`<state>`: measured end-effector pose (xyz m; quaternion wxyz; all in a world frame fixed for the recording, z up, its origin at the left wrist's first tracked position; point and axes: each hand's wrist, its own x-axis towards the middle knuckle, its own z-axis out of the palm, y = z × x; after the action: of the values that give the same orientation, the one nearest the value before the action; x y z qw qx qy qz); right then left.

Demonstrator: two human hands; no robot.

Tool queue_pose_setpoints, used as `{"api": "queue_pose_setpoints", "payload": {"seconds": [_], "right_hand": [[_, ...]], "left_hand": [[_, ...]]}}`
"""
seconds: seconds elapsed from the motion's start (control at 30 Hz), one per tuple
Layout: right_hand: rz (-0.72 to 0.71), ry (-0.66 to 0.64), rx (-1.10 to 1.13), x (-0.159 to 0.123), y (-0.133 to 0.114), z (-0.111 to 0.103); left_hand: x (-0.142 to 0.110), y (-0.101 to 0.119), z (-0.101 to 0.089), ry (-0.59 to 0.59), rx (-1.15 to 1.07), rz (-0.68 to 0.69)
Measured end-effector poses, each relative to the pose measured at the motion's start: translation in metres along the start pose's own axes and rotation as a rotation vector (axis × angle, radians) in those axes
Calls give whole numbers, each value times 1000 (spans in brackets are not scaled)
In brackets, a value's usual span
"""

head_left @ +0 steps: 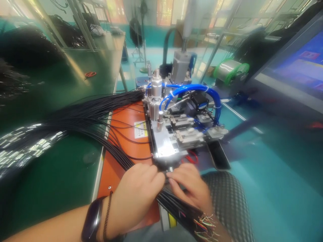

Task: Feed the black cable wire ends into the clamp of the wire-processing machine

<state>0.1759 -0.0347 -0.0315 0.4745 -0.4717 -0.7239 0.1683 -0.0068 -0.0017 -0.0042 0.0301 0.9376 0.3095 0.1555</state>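
Two hands on the cables. Fingers (pixel 153 175) of my left hand (pixel 136 191) are clenched round the black cable bundle (pixel 83 117); my right hand (pixel 189 190) grasps the same bundle, fingertips (pixel 180 178) curled over it right by the front of the steel fixture plate (pixel 164 148). Bundle passes under both hands, across the orange panel (pixel 111 178), with one run reaching the left side of the pneumatic machine (pixel 174 114) and another spreading over the green bench mat (pixel 58 168). Lower right: stripped coloured wire cores (pixel 204 227) fan out bare. Far left: shiny metal-ended pieces (pixel 25 148) lie in a mass. Those cores show no metal ends from here. Done versus left: can't count individual cables from this view.
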Motion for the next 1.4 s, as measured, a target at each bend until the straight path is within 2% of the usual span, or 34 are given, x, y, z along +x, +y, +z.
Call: {"api": "queue_pose_setpoints", "payload": {"seconds": [0.1, 0.17, 0.23, 0.4, 0.53, 0.63, 1.0, 1.4], "right_hand": [[-63, -140, -65, 7, 6, -6], [-29, -161, -78, 9, 11, -8], [65, -162, -68, 10, 16, -8], [422, -217, 7, 6, 22, -8], [635, -316, 172, 6, 23, -12], [712, -333, 290, 5, 25, -14], [774, -244, 389, 4, 32, -2], [737, -171, 353, 1, 35, 2]], "left_hand": [[5, -4, -3, -64, -20, 8], [8, -4, -4, -130, -64, -31], [9, -3, -5, -164, -102, -58], [6, -2, 0, -92, -88, -24], [7, -4, 1, -168, -68, -31], [11, -4, 1, -210, -43, -26], [14, -3, 4, -191, 67, -1], [17, 2, 3, -209, 128, -2]]}}
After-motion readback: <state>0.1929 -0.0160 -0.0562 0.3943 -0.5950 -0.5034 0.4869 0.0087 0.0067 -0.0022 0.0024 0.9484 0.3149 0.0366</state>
